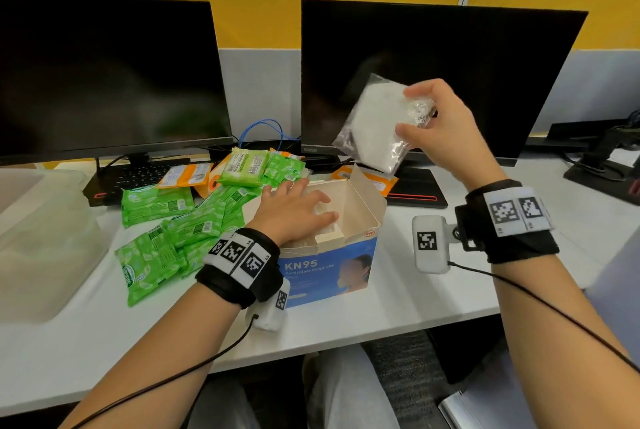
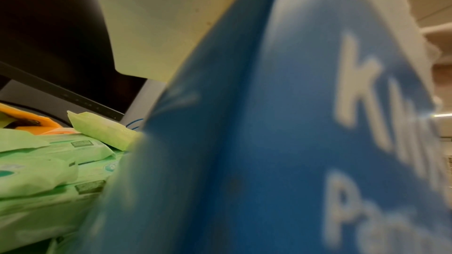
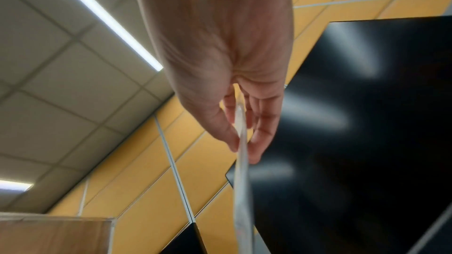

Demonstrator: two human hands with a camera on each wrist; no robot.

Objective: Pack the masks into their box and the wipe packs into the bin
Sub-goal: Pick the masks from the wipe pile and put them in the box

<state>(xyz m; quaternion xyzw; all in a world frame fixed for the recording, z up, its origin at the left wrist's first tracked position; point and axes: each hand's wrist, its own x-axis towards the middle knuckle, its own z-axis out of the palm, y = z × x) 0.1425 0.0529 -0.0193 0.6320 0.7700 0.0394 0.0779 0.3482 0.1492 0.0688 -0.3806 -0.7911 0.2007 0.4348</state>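
Observation:
A blue KN95 mask box [image 1: 329,269] stands open at the desk's front middle; its blue side [image 2: 281,142] fills the left wrist view. My left hand [image 1: 298,210] lies over the open top with fingers spread flat, reaching inside. Above and behind the box, my right hand [image 1: 408,113] pinches a white mask in a clear bag [image 1: 377,124] between thumb and fingers; the bag [image 3: 240,161] shows edge-on in the right wrist view. Several green wipe packs [image 1: 173,231] and orange packs [image 1: 187,176] lie left of the box; green packs [image 2: 49,161] show in the left wrist view.
A clear plastic bin [image 1: 45,238] sits at the desk's left end. Two dark monitors [image 1: 104,75] [image 1: 433,58] stand at the back with keyboards under them. More orange packs [image 1: 374,179] lie behind the box. The desk's front edge [image 1: 381,331] runs close to my lap.

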